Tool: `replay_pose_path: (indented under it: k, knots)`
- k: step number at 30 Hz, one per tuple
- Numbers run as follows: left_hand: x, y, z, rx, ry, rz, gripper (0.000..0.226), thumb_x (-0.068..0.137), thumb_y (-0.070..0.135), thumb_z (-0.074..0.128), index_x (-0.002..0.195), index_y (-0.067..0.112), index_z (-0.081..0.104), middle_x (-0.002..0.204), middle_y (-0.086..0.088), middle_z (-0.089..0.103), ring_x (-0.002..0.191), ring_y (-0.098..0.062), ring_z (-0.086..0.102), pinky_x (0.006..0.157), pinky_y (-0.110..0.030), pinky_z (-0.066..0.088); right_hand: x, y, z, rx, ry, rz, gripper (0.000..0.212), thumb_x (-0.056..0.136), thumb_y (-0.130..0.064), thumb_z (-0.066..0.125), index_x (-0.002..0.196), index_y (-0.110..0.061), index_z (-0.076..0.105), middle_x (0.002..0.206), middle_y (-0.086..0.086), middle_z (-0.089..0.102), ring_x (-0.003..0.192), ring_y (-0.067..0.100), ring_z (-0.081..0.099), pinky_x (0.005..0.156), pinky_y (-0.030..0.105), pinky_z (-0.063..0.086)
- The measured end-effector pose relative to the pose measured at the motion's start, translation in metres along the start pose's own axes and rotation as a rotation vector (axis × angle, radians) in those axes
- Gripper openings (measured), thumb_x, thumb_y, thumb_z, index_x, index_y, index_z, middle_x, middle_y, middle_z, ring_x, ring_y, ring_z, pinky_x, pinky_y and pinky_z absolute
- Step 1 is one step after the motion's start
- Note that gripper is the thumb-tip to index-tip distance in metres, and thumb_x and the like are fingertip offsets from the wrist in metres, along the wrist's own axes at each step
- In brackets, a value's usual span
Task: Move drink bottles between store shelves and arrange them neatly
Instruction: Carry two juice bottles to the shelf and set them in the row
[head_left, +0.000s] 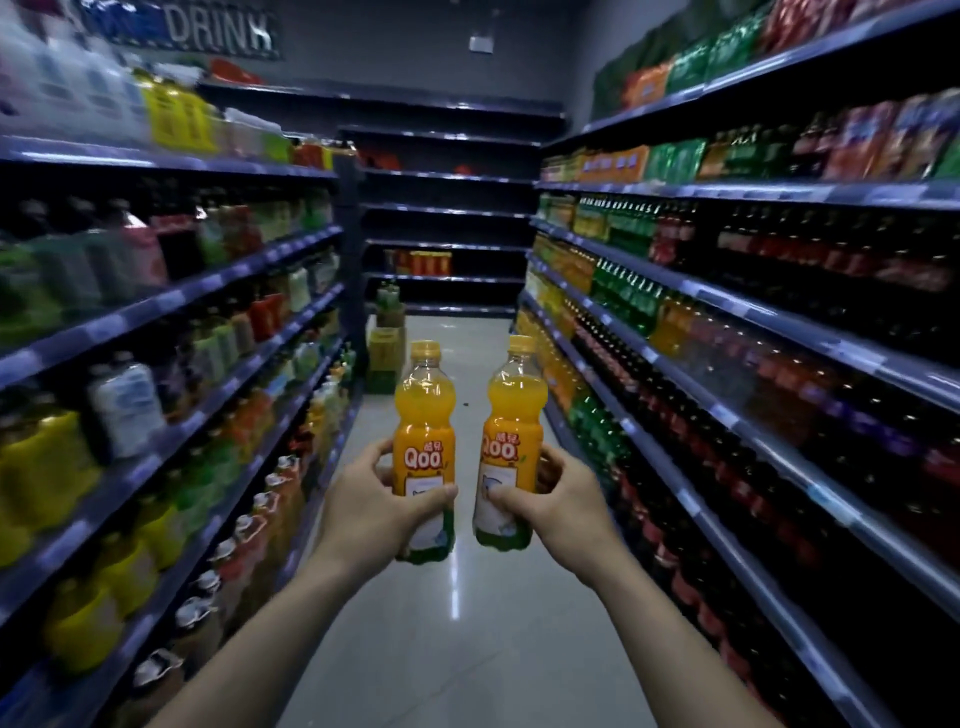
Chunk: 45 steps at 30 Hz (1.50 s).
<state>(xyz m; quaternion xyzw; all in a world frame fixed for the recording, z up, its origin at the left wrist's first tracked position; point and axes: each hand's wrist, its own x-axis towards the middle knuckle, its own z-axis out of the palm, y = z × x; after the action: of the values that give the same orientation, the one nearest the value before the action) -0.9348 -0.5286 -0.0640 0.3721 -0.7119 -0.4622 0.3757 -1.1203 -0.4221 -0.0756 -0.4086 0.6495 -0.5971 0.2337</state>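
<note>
A narrow store aisle with a glossy pale floor (452, 649) runs toward a back wall whose sign (218, 31) reads "DRINK", and the left shelves (171, 301) carry rows of bottles too blurred to read. Mid-aisle above the floor, the left grip (382, 506) is wrapped round the lower label of an upright orange bottle (423, 431) marked "Qoo" under a yellow cap. Just beside it and not touching, the right grip (563, 499) clasps a second orange bottle (511, 431) with the same "Qoo" label, leaning slightly right, before the right shelves (727, 306) of green, orange, red and dark bottles.
</note>
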Motion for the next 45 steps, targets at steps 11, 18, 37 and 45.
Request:
replay_pose_path:
  k: [11, 18, 37, 45]
  knots:
    - [0.317, 0.001, 0.114, -0.102, -0.177, 0.029, 0.062, 0.072, 0.028, 0.087, 0.121, 0.031, 0.050, 0.102, 0.006, 0.067, 0.093, -0.020, 0.069, 0.083, -0.046, 0.061, 0.288, 0.025, -0.062, -0.142, 0.232, 0.012, 0.044, 0.074, -0.015, 0.093, 0.107, -0.030, 0.068, 0.101, -0.010, 0.078, 0.089, 0.001, 0.075, 0.074, 0.021, 0.061]
    - [0.481, -0.006, 0.183, -0.172, -0.280, 0.028, 0.064, 0.070, 0.029, 0.089, 0.123, 0.031, 0.053, 0.103, 0.009, 0.068, 0.090, -0.011, 0.068, 0.067, -0.029, 0.057, 0.430, 0.055, -0.101, -0.164, 0.331, 0.060, 0.058, 0.071, -0.018, 0.094, 0.120, -0.028, 0.064, 0.103, -0.014, 0.074, 0.085, -0.003, 0.073, 0.070, 0.015, 0.058]
    - [0.941, -0.015, 0.348, -0.245, -0.240, 0.079, 0.053, 0.069, 0.022, 0.090, 0.112, 0.030, 0.060, 0.095, 0.004, 0.076, 0.079, -0.010, 0.076, 0.064, -0.028, 0.060, 0.930, 0.153, -0.181, -0.164, 0.281, 0.003, 0.081, 0.057, -0.041, 0.095, 0.130, -0.022, 0.064, 0.116, -0.004, 0.076, 0.098, 0.012, 0.077, 0.086, 0.039, 0.064]
    - [1.175, -0.065, 0.389, -0.269, -0.228, 0.099, 0.056, 0.070, 0.021, 0.089, 0.117, 0.026, 0.060, 0.096, 0.003, 0.078, 0.083, -0.013, 0.077, 0.071, -0.035, 0.063, 1.167, 0.201, -0.156, -0.169, 0.265, -0.031, 0.050, 0.070, -0.016, 0.094, 0.112, -0.024, 0.068, 0.105, -0.004, 0.079, 0.092, 0.009, 0.077, 0.082, 0.032, 0.064]
